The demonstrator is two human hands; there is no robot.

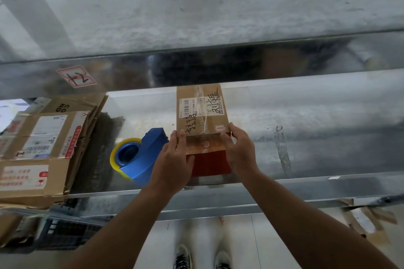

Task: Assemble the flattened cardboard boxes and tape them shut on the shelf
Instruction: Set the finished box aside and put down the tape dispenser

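A small assembled cardboard box [202, 109] with a white label, black handwriting and a clear tape strip along its top stands on the metal shelf [306, 137]. Its near face is brown above and red below. My left hand [175, 159] holds the box's near left corner, fingers on the top edge. My right hand [239, 148] holds the near right corner the same way. A blue tape dispenser [142, 155] with a yellow-rimmed roll lies on the shelf just left of my left hand.
A stack of flattened cardboard boxes [43, 148] lies at the shelf's left end. An upper shelf's metal beam [196, 67] with a red-marked sticker runs above the box. A dark crate [65, 233] and cardboard scraps [367, 220] sit below. My shoes [201, 257] show on the floor.
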